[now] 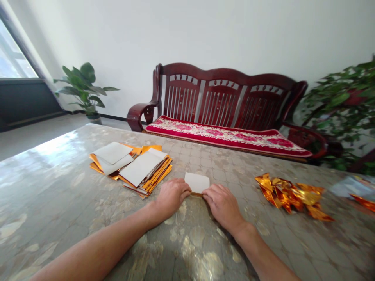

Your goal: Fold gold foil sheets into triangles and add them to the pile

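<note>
A small sheet of paper, white on top with a thin gold strip along its near edge, lies in front of me on the table. My left hand pinches its near left corner, fingers pressed together. At the near right corner, my right hand grips the same sheet with curled fingers. To the left of my left hand sits a stack of paper sheets, white on top with gold-orange edges. Several folded shiny gold paper pieces lie in a loose heap to the right of my right hand.
The table has a glossy patterned cover. Beyond it stands a dark red wooden bench with a red floral cushion. A clear plastic bag lies at the far right. Potted plants flank the bench.
</note>
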The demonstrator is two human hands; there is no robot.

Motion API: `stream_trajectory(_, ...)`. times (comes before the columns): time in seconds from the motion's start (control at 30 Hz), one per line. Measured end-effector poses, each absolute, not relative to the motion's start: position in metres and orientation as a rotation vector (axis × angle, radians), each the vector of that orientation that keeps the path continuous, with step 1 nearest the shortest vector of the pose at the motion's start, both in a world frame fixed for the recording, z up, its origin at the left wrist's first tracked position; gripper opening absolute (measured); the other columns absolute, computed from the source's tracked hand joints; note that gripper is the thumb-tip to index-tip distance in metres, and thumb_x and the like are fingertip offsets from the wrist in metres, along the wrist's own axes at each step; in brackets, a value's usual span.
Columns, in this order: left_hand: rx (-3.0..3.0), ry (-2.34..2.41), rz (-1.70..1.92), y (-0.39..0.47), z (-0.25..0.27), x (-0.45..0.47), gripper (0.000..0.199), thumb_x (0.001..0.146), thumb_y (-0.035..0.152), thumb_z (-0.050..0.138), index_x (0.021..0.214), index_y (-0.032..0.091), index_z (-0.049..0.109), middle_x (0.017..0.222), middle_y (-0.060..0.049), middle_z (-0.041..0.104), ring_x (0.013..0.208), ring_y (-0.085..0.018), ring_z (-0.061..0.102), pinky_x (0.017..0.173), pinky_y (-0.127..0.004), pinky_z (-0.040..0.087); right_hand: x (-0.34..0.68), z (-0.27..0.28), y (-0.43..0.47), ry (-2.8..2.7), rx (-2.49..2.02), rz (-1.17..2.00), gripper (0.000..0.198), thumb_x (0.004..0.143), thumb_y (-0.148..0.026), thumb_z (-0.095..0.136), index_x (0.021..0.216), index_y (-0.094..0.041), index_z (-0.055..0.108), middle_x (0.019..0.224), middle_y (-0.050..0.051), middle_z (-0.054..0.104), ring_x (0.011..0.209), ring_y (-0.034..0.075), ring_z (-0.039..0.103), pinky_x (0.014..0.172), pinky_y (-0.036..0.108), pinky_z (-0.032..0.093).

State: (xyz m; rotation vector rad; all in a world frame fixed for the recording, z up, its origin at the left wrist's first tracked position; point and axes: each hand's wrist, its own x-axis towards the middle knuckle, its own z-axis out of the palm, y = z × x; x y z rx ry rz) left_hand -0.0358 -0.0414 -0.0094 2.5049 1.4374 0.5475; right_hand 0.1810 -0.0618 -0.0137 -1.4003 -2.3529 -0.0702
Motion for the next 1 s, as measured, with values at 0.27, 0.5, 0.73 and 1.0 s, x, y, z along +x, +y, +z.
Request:
stream_trajectory(0.27, 2.303, 1.596, 0.462, -0.031, -0.006, -0.037, 0.019, 0.087, 0.038, 0.063, 0.085, 0.024, 0.075, 0.087, -0.003, 0.074, 0.083, -0.019, 0.066, 0.072, -0.026, 0.044, 0.178, -0.017, -0.057, -2.321, -1.519, -0.039, 0.01, 0.093, -0.021, 0.056, 0.088, -0.022, 0.065, 0.085, 0.003, 0.066, 0.086, 0.022, 0.059, 0.074, 0.032, 0.041)
stream_trajectory(0.5, 2.234, 1.684, 0.366, -0.025, 0.0, -0.037, 0.027, 0.084, 0.047, 0.064, 0.083, 0.023, 0.075, 0.081, -0.004, 0.074, 0.078, -0.019, 0.066, 0.07, -0.027, 0.043, 0.175, -0.018, -0.055, -2.307, -1.531, -0.047, 0.008, 0.091, -0.018, 0.057, 0.088, -0.023, 0.061, 0.087, 0.003, 0.069, 0.085, 0.022, 0.058, 0.072, 0.032, 0.039)
stream_trajectory(0.73, 2.314, 1.69, 0.358, -0.024, 0.001, -0.037, 0.03, 0.087, 0.048, 0.06, 0.081, 0.021, 0.073, 0.082, -0.005, 0.073, 0.081, -0.02, 0.065, 0.072, -0.028, 0.042, 0.174, -0.019, -0.053, -2.294, -1.586, -0.009, 0.007, 0.091, -0.018, 0.057, 0.091, -0.024, 0.06, 0.09, 0.003, 0.07, 0.086, 0.021, 0.059, 0.072, 0.032, 0.038)
stream_trajectory(1.0, 2.465, 1.718, 0.351, -0.026, -0.003, -0.035, 0.03, 0.091, 0.045, 0.057, 0.081, 0.02, 0.071, 0.083, -0.006, 0.069, 0.085, -0.023, 0.063, 0.076, -0.032, 0.043, 0.174, -0.018, -0.052, -2.316, -1.579, 0.032, 0.007, 0.092, -0.018, 0.056, 0.09, -0.023, 0.06, 0.092, 0.003, 0.07, 0.088, 0.021, 0.058, 0.076, 0.032, 0.039)
